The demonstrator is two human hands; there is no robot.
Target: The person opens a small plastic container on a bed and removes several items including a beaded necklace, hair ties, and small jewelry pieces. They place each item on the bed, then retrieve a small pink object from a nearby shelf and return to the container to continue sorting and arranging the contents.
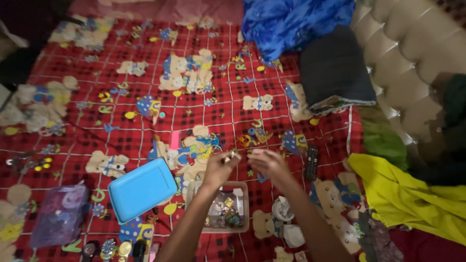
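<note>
Head view, taken looking down onto a bed covered by a red checked bedspread (73,126) printed with teddy bears.

Risk, left to right. A translucent purple pouch (60,216) lies at the far left, and a blue lid (141,189) rests tilted just beside the open clear box (224,208) of small shiny trinkets. The box sits directly below both hands on soft, uneven bedding. In the inspector's judgement, a forearm lowered carelessly could tip it and scatter its contents. The small item (229,156) is held above the bedspread just beyond the box's far edge. If it slips, it would likely fall onto the busy print, where a tiny part would be hard to find. A black remote (311,162) lies just right of the hands, and crumpled white paper (286,221) sits near the right forearm. Either could be knocked by an elbow. Dim light adds to the chance of a fumble.

Pose. Left hand (218,167) is raised over the box with its fingers pinched together on the small item, though the picture is too blurred to identify it. Right hand (267,162) is level with it and close, fingers curled toward the same spot. Whether its grip is closed on anything cannot be told. Both forearms reach up from the lower edge and converge.
</note>
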